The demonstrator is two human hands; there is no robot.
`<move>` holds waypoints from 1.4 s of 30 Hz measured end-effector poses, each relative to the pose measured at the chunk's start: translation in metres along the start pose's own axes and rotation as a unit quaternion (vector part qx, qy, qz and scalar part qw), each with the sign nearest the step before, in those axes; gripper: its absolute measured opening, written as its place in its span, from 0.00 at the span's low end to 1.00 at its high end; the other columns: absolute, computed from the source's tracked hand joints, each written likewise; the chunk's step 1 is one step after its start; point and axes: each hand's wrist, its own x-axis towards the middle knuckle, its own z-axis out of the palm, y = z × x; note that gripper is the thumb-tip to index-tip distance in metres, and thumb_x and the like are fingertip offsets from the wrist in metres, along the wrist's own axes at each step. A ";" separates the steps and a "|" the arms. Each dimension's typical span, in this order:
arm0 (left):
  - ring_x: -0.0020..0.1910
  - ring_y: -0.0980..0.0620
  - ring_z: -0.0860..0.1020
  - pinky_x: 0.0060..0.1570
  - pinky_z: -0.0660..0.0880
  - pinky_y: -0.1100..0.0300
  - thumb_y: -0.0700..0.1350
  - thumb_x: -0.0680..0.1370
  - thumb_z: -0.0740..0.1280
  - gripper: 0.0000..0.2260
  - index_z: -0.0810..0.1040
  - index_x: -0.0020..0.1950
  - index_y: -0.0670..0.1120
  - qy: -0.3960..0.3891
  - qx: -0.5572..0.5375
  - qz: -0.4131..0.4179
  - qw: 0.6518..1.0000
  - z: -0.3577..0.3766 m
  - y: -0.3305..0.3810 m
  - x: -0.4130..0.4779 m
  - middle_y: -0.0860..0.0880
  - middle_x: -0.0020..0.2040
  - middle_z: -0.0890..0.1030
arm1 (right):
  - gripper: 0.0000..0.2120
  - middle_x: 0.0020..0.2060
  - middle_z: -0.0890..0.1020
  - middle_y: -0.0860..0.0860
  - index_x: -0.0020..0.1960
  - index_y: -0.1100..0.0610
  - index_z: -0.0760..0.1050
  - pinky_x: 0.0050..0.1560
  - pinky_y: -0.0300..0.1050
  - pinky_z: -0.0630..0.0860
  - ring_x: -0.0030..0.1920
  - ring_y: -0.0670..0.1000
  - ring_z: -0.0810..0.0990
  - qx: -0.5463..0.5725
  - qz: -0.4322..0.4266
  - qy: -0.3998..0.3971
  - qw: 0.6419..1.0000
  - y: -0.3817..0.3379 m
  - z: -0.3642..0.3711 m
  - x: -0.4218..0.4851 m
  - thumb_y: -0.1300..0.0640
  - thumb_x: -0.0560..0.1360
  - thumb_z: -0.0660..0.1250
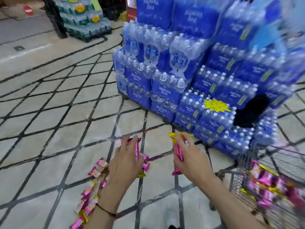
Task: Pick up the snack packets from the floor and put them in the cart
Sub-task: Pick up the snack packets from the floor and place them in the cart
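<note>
Pink and gold snack packets (90, 194) lie scattered on the tiled floor at lower left, partly under my left forearm. My left hand (125, 164) is closed around a pink packet (136, 148) above that pile. A little to the right, my right hand (192, 158) grips a pink packet with gold ends (178, 150), held above the floor. The wire cart (239, 182) stands at the lower right, blurred, with several pink and gold packets (270, 184) inside it.
A tall stack of blue shrink-wrapped water bottle packs (189, 76) rises straight ahead and to the right, close to the cart. A second pallet of green-labelled water packs (84, 19) stands far back left. Tiled floor (49, 113) spreads to the left.
</note>
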 end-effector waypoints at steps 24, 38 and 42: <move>0.62 0.42 0.76 0.49 0.79 0.47 0.54 0.74 0.68 0.32 0.62 0.77 0.55 -0.147 0.011 0.317 0.937 0.213 0.466 -0.137 0.50 0.76 0.63 | 0.35 0.76 0.59 0.50 0.76 0.46 0.53 0.40 0.48 0.78 0.50 0.56 0.82 0.020 0.396 0.121 0.910 0.424 -0.090 -0.360 0.46 0.76 0.68; 0.61 0.44 0.76 0.45 0.80 0.48 0.55 0.77 0.65 0.31 0.58 0.77 0.58 -0.211 0.030 0.351 0.912 0.336 0.603 -0.134 0.52 0.77 0.61 | 0.35 0.78 0.56 0.48 0.77 0.44 0.50 0.44 0.51 0.81 0.53 0.57 0.81 0.059 0.427 0.066 0.900 0.580 -0.061 -0.359 0.45 0.77 0.66; 0.63 0.44 0.75 0.42 0.81 0.55 0.55 0.78 0.67 0.32 0.57 0.79 0.56 -0.231 0.034 0.346 0.909 0.382 0.635 -0.109 0.51 0.78 0.58 | 0.35 0.78 0.56 0.48 0.78 0.44 0.49 0.49 0.51 0.80 0.58 0.56 0.79 0.057 0.435 0.028 0.898 0.627 -0.055 -0.335 0.44 0.78 0.65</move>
